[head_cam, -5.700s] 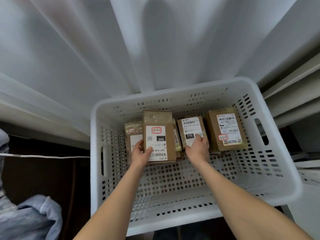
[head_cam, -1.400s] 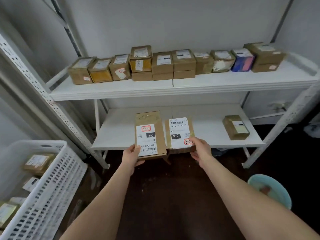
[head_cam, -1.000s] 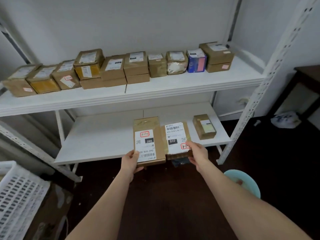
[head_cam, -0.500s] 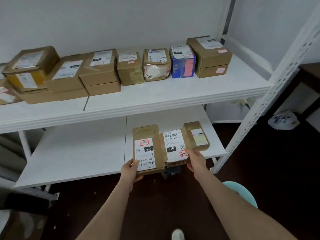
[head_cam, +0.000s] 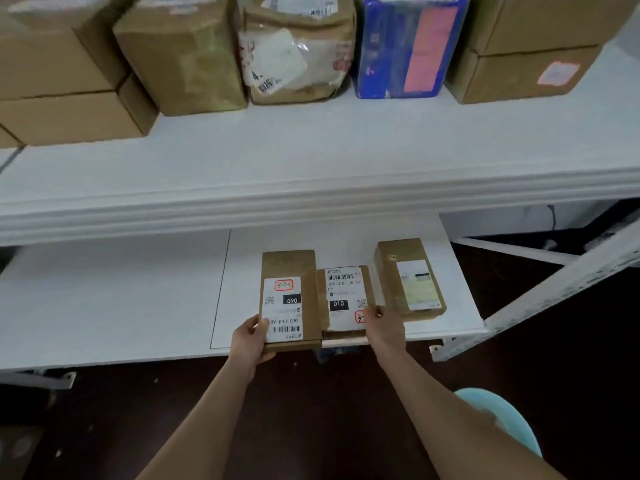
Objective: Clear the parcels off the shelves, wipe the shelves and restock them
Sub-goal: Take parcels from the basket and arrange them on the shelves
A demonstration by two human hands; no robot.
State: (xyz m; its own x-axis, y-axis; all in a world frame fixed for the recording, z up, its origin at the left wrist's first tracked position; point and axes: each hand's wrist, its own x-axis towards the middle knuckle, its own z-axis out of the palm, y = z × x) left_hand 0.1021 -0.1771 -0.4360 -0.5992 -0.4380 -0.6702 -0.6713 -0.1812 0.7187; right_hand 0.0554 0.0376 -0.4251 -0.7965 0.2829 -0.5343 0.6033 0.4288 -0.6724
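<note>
My left hand grips the near left corner of a tall brown parcel labelled 090. My right hand holds the near right corner of a smaller parcel labelled 010. Both parcels are side by side at the front edge of the white lower shelf; whether they rest on it I cannot tell. Just right of them a third brown parcel lies on that shelf.
The upper shelf juts out above, carrying several brown boxes, a crumpled taped parcel and a blue package. A white slotted upright stands at the right. A turquoise stool sits on the dark floor.
I have leaned in closer to the shelves. Both parcels have moved forward over the front of the lower shelf, next to the parcel lying there.
</note>
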